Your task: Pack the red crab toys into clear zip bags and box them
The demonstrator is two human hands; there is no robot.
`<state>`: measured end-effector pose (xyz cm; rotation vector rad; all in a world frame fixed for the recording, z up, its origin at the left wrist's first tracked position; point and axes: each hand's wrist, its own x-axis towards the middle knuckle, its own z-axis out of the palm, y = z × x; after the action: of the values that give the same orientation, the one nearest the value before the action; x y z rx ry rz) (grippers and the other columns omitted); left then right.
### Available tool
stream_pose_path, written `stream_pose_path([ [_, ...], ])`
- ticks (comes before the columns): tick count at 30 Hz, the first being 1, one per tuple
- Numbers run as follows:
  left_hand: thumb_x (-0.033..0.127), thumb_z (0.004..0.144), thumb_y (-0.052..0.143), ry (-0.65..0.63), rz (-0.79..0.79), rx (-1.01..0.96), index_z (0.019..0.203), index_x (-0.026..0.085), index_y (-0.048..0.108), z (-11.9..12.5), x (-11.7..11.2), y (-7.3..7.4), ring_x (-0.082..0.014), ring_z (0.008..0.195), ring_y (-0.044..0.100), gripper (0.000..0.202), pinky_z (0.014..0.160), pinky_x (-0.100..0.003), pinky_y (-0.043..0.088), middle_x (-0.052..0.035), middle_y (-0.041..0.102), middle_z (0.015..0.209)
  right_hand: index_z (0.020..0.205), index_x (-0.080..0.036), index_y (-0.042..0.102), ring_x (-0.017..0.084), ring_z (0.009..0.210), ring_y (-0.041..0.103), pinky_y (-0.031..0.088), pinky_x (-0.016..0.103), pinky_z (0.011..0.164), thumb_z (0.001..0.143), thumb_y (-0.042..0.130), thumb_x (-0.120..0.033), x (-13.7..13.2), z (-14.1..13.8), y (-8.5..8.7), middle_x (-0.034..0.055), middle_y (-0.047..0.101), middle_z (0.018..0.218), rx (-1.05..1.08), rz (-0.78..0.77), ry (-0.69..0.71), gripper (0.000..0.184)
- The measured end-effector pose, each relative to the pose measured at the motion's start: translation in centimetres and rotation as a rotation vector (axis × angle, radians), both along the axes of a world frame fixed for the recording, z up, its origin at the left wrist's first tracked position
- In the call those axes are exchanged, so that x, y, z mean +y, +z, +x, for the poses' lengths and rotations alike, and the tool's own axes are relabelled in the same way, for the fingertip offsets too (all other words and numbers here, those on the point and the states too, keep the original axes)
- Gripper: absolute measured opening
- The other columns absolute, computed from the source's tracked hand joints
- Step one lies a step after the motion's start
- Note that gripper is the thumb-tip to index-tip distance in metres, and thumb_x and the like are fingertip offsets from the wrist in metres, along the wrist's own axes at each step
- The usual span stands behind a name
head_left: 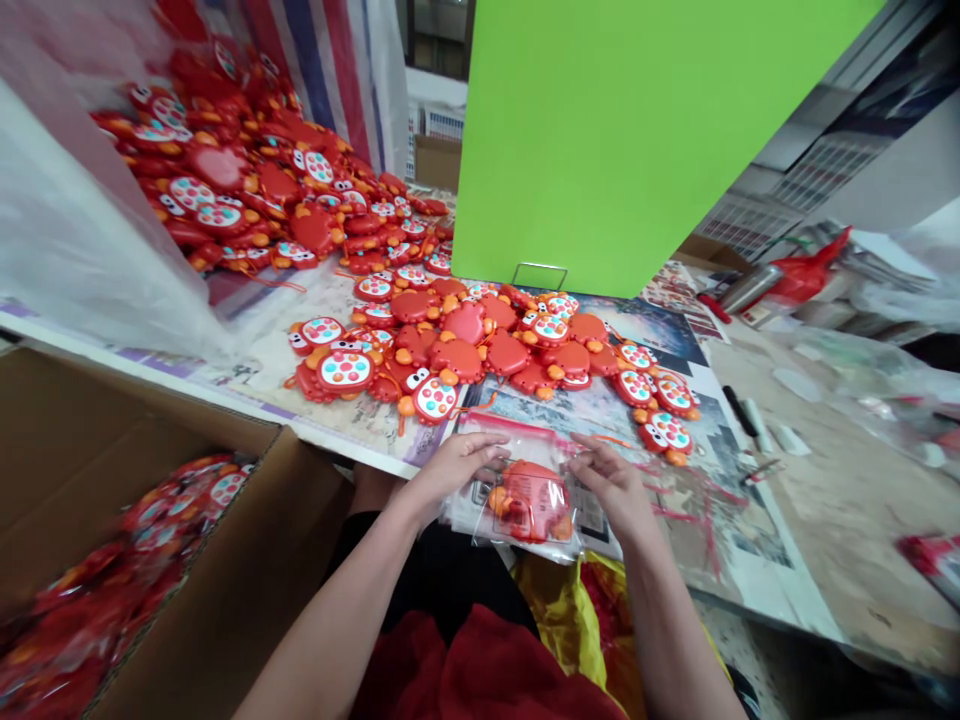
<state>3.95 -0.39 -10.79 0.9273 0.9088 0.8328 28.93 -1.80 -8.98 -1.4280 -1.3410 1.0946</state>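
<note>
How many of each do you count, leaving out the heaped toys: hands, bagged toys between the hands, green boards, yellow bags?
Hands: 2 (left hand, right hand)
Bagged toy between them: 1
Green board: 1
Yellow bag: 1
Total: 5

2 hands (459, 465) (613, 485), 1 held toy (531, 500), 20+ loose toys (457, 358), 1 grn panel (637, 130).

a green panel (630, 130) bears a wire loop (541, 266) near its bottom edge.

1 worktable (832, 520) | printed sheets (675, 338) | red toys (457, 358), heaped | 1 slim black tool (739, 411)
</note>
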Motion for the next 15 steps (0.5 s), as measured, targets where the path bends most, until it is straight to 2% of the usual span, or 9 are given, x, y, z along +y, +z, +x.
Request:
stream_pose_path([
  [5, 0.027, 0.080, 0.063, 0.000, 0.008, 0.041, 0.098, 0.014, 0.071, -0.2, -0.4, 0.6, -0.0183, 0.089, 0.069, 0.025, 0.072, -0.025, 0.052, -0.0107, 0.072, 0.103, 0.118, -0.022, 0.066, 0.017, 0.066, 0.060, 0.047, 0.032, 0.069, 0.065, 0.075, -0.034, -0.3, -0.1, 0.3, -0.0018, 0.064, 0.068, 0.146, -0.061, -0.072, 0.056],
  [7, 0.025, 0.078, 0.059, 0.026, 0.031, 0.059, 0.085, 0.013, 0.071, -0.2, -0.6, 0.9, -0.0187, 0.090, 0.068, 0.018, 0.073, -0.026, 0.052, -0.0094, 0.072, 0.095, 0.107, -0.023, 0.071, 0.017, 0.067, 0.060, 0.047, 0.031, 0.069, 0.063, 0.075, -0.033, -0.3, -0.1, 0.0, -0.0003, 0.067, 0.072, 0.143, -0.072, -0.075, 0.044],
  [10, 0.025, 0.075, 0.057, 0.043, 0.064, 0.009, 0.074, 0.014, 0.066, -0.2, -0.7, 1.2, -0.0210, 0.096, 0.066, 0.014, 0.077, -0.029, 0.052, -0.0085, 0.070, 0.090, 0.072, -0.022, 0.073, 0.019, 0.072, 0.062, 0.047, 0.032, 0.070, 0.063, 0.072, -0.030, -0.1, 0.2, -0.5, 0.0032, 0.070, 0.075, 0.074, -0.053, -0.054, 0.013],
  [12, 0.027, 0.074, 0.058, 0.030, 0.067, -0.014, 0.071, 0.014, 0.064, -0.3, -0.7, 1.4, -0.0223, 0.098, 0.065, 0.015, 0.079, -0.030, 0.052, -0.0091, 0.070, 0.092, 0.063, -0.022, 0.069, 0.021, 0.073, 0.062, 0.047, 0.033, 0.070, 0.064, 0.069, -0.030, 0.0, 0.4, -0.7, 0.0040, 0.070, 0.074, 0.022, -0.032, -0.037, 0.009],
  [15, 0.033, 0.076, 0.062, 0.022, 0.075, -0.019, 0.072, 0.014, 0.065, -0.5, -0.8, 1.4, -0.0233, 0.101, 0.064, 0.020, 0.081, -0.031, 0.052, -0.0101, 0.070, 0.095, 0.066, -0.021, 0.069, 0.021, 0.071, 0.060, 0.047, 0.033, 0.068, 0.069, 0.063, -0.034, 0.1, 0.4, -0.8, 0.0046, 0.069, 0.073, -0.045, -0.016, 0.002, 0.014],
])
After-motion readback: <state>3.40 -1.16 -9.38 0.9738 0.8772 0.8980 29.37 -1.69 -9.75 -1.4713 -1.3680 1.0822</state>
